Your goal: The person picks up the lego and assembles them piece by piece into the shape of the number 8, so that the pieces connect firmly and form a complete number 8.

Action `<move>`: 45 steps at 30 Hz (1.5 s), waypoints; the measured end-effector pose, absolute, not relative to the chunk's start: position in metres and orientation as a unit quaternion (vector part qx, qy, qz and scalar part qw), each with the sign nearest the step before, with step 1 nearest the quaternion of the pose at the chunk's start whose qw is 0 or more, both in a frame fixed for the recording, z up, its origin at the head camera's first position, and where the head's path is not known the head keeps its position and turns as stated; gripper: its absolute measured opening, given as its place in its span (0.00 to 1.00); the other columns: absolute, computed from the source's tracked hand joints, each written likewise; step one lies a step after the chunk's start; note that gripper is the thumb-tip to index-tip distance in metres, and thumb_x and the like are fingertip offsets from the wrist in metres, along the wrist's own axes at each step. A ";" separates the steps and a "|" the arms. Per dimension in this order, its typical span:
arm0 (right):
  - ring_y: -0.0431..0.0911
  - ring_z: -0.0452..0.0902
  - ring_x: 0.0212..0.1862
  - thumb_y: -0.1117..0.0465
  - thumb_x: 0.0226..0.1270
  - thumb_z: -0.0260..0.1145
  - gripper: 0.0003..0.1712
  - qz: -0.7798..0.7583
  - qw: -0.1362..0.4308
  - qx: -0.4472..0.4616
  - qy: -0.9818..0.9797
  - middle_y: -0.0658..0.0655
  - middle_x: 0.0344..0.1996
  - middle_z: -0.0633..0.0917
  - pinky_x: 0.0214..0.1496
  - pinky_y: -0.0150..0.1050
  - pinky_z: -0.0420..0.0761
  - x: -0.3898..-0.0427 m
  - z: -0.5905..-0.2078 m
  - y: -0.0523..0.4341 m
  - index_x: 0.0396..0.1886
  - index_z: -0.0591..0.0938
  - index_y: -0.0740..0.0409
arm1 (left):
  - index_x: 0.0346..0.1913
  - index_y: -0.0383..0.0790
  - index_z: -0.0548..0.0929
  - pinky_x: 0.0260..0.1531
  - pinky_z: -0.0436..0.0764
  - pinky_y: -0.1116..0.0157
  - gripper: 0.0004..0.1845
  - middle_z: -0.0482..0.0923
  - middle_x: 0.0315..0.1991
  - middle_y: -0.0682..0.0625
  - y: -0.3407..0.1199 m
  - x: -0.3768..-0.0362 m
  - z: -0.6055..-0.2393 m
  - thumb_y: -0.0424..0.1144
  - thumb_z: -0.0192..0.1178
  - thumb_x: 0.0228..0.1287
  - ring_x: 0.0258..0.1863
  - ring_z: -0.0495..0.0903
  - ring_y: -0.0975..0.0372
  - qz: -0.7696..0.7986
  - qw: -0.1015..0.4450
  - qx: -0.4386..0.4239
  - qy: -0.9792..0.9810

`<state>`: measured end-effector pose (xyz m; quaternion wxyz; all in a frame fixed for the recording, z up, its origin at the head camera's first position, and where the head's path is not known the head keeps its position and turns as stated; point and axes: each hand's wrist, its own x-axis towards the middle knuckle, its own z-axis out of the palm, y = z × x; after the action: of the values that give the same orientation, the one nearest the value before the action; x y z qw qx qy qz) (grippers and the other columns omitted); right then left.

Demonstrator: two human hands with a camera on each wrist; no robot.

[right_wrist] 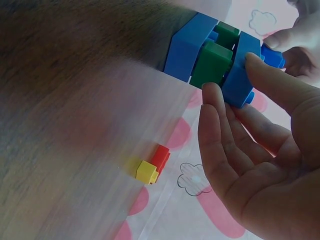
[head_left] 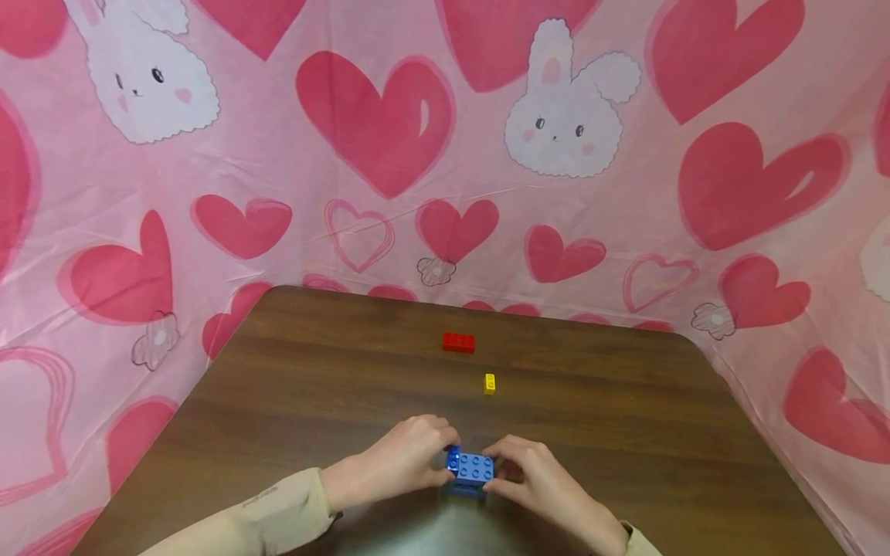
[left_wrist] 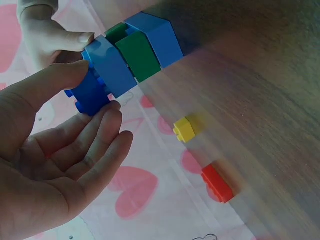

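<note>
A small stack of toy bricks stands at the table's near side. Its bottom is a blue brick point(left_wrist: 159, 37), above which sit two green bricks point(left_wrist: 138, 56) with a gap between them, topped by a wide blue brick point(head_left: 476, 466). At the stack's left end, a smaller darker blue brick point(left_wrist: 91, 95) is on the studs of the top brick. My left hand point(head_left: 410, 455) pinches this darker brick between thumb and fingertips. From the other side my right hand point(head_left: 535, 475) grips the wide top brick, thumb on one face and fingers opposite.
Farther back on the brown wooden table point(head_left: 334, 363) lie a small yellow brick point(head_left: 490, 384) and, behind it, a longer red brick point(head_left: 459, 343). A pink cloth point(head_left: 389, 224) with hearts and rabbits hangs around the table's back and sides.
</note>
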<state>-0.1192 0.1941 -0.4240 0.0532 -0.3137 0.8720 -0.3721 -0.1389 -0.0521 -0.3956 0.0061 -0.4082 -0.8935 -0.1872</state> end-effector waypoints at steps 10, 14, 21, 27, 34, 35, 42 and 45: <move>0.29 0.78 0.32 0.57 0.61 0.73 0.16 -0.373 0.048 -0.316 0.871 0.54 0.37 0.86 0.33 0.29 0.83 -0.119 -0.424 0.195 0.46 0.84 0.59 | 0.42 0.43 0.88 0.31 0.75 0.78 0.15 0.84 0.33 0.53 -0.050 -0.141 -0.396 0.43 0.75 0.53 0.27 0.70 0.72 -0.212 -0.014 -0.401 -0.891; 0.29 0.78 0.33 0.56 0.61 0.73 0.16 -0.373 0.054 -0.311 0.873 0.53 0.37 0.86 0.34 0.28 0.83 -0.120 -0.424 0.195 0.46 0.84 0.58 | 0.43 0.42 0.88 0.29 0.75 0.80 0.15 0.84 0.33 0.54 -0.051 -0.143 -0.397 0.42 0.76 0.52 0.27 0.73 0.73 -0.257 -0.041 -0.386 -0.885; 0.29 0.78 0.32 0.55 0.61 0.73 0.16 -0.369 0.053 -0.308 0.875 0.53 0.37 0.86 0.34 0.28 0.82 -0.119 -0.424 0.195 0.46 0.84 0.58 | 0.43 0.42 0.89 0.29 0.75 0.80 0.15 0.85 0.33 0.54 -0.052 -0.144 -0.401 0.41 0.76 0.51 0.28 0.77 0.71 -0.280 -0.053 -0.375 -0.882; 0.28 0.78 0.32 0.54 0.62 0.72 0.17 -0.367 0.059 -0.304 0.877 0.53 0.38 0.86 0.34 0.27 0.82 -0.118 -0.424 0.195 0.47 0.84 0.57 | 0.42 0.43 0.90 0.27 0.74 0.80 0.15 0.85 0.32 0.54 -0.051 -0.144 -0.402 0.42 0.76 0.51 0.26 0.73 0.73 -0.273 -0.051 -0.373 -0.885; 0.28 0.78 0.32 0.56 0.61 0.73 0.16 -0.369 0.030 -0.328 0.869 0.53 0.37 0.86 0.32 0.27 0.82 -0.117 -0.427 0.195 0.46 0.84 0.58 | 0.42 0.41 0.90 0.24 0.71 0.80 0.15 0.85 0.31 0.53 -0.051 -0.143 -0.404 0.42 0.77 0.51 0.24 0.71 0.75 -0.262 -0.028 -0.387 -0.884; 0.28 0.79 0.32 0.57 0.61 0.73 0.16 -0.369 0.025 -0.334 0.867 0.53 0.37 0.86 0.32 0.27 0.82 -0.117 -0.427 0.195 0.46 0.84 0.58 | 0.42 0.41 0.90 0.24 0.71 0.80 0.15 0.85 0.31 0.53 -0.051 -0.143 -0.405 0.42 0.76 0.51 0.24 0.71 0.75 -0.262 -0.028 -0.386 -0.884; 0.28 0.78 0.33 0.56 0.61 0.73 0.16 -0.360 0.032 -0.331 0.872 0.53 0.37 0.86 0.33 0.27 0.82 -0.117 -0.427 0.195 0.46 0.84 0.58 | 0.42 0.40 0.89 0.25 0.73 0.81 0.16 0.85 0.32 0.52 -0.052 -0.142 -0.408 0.42 0.76 0.51 0.26 0.76 0.73 -0.268 -0.034 -0.375 -0.887; 0.28 0.78 0.33 0.55 0.62 0.73 0.17 -0.355 0.043 -0.325 0.875 0.53 0.38 0.86 0.34 0.27 0.82 -0.118 -0.426 0.195 0.47 0.84 0.58 | 0.42 0.40 0.88 0.26 0.74 0.81 0.15 0.85 0.33 0.52 -0.053 -0.141 -0.409 0.42 0.76 0.52 0.27 0.78 0.73 -0.273 -0.038 -0.371 -0.887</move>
<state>-0.1180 0.1948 -0.4256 0.0431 -0.3249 0.8754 -0.3552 -0.1413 -0.0528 -0.4088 -0.0385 -0.3707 -0.8868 -0.2733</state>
